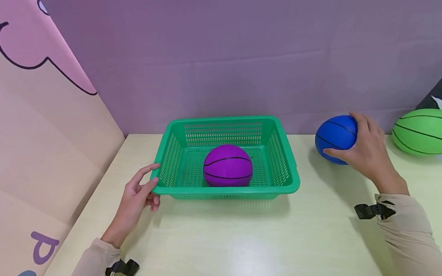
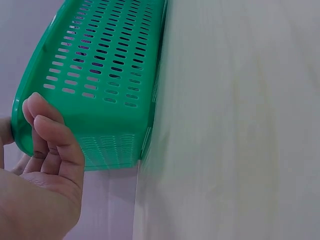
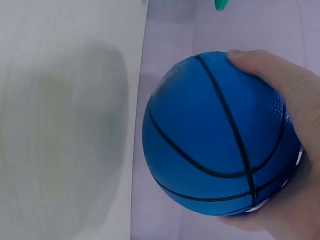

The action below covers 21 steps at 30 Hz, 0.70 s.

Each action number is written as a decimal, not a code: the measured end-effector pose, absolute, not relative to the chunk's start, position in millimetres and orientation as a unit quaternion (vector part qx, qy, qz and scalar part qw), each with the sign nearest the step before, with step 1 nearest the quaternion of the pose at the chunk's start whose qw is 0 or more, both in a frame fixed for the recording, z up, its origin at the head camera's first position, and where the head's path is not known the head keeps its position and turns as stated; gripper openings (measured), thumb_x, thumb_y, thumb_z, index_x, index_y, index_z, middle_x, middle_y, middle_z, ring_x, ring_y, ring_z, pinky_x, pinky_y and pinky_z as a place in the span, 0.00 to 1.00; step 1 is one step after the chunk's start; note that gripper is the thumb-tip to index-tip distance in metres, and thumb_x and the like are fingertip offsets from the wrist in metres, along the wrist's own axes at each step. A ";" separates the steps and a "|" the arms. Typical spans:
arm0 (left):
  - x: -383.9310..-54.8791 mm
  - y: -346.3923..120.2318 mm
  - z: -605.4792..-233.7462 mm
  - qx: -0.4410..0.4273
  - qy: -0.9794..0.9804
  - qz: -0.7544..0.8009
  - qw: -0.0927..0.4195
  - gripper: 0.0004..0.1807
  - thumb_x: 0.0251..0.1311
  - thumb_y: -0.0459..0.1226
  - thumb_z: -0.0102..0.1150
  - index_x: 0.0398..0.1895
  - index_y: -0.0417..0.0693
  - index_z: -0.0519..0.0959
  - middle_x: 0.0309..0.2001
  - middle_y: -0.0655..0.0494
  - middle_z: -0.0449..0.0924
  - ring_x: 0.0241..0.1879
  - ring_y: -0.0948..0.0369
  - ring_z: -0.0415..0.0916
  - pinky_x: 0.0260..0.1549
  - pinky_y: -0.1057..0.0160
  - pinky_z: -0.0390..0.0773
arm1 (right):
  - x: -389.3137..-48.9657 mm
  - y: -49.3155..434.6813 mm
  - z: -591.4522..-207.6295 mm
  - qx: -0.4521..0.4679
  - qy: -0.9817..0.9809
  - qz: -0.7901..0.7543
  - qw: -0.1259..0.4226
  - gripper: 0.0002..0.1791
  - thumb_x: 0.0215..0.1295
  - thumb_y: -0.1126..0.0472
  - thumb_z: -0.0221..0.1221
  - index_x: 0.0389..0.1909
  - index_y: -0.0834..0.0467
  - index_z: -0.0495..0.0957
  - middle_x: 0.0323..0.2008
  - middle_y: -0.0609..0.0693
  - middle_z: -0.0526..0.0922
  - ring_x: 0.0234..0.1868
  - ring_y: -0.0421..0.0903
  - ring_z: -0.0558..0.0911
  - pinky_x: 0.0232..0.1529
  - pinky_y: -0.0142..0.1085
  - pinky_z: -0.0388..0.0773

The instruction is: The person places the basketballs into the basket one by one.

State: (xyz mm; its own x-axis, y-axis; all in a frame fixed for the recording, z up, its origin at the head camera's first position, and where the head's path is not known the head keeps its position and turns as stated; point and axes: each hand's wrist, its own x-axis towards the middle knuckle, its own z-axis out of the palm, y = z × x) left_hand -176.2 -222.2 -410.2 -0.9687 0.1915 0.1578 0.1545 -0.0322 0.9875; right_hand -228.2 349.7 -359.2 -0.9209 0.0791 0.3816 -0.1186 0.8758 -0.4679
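A green plastic basket with slotted walls stands on the table, a purple ball with black lines inside it. At the basket's left front corner, my left hand holds the rim between thumb and index finger. In the left wrist view the other fingers curl beside the basket's outer wall. My right hand grips a blue ball with black lines, thumb on one side and fingers on the other. In the right wrist view the blue ball appears raised, its shadow apart on the tabletop.
A green ball with black lines rests at the far right, beyond my right hand. The pale table meets a purple backdrop behind the basket. A printed panel borders the left side.
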 end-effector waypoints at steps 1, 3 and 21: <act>-176.2 -221.8 -410.1 0.124 0.695 0.708 0.013 0.25 0.76 0.39 0.49 0.72 0.45 0.63 0.16 0.53 0.74 0.14 0.59 0.69 0.16 0.65 0.74 | -227.5 348.2 -357.7 0.012 -0.946 0.254 0.200 0.64 0.48 0.49 0.77 0.79 0.55 0.44 0.72 0.69 0.52 0.70 0.76 0.50 0.56 0.77 0.56; -176.4 -221.1 -409.8 0.127 0.695 0.708 0.015 0.25 0.76 0.39 0.50 0.72 0.44 0.63 0.16 0.54 0.74 0.14 0.58 0.69 0.16 0.65 0.74 | -226.2 344.7 -355.2 0.015 -0.944 0.259 0.203 0.63 0.49 0.49 0.77 0.79 0.55 0.45 0.72 0.69 0.52 0.70 0.75 0.51 0.56 0.77 0.57; -177.5 -227.7 -413.1 0.135 0.696 0.705 0.033 0.26 0.76 0.40 0.50 0.73 0.47 0.62 0.18 0.54 0.75 0.17 0.59 0.71 0.18 0.65 0.75 | -222.0 304.9 -342.4 0.055 -0.927 0.298 0.221 0.59 0.49 0.50 0.77 0.78 0.50 0.50 0.73 0.60 0.54 0.72 0.69 0.52 0.54 0.76 0.62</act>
State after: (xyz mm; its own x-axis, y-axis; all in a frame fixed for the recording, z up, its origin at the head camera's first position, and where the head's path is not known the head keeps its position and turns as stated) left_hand -177.5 -227.7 -413.1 -0.9615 0.2346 0.1433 0.1402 -0.0299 0.9897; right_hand -222.0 304.9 -342.4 -0.8966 0.0288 0.4420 -0.2343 0.8160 -0.5285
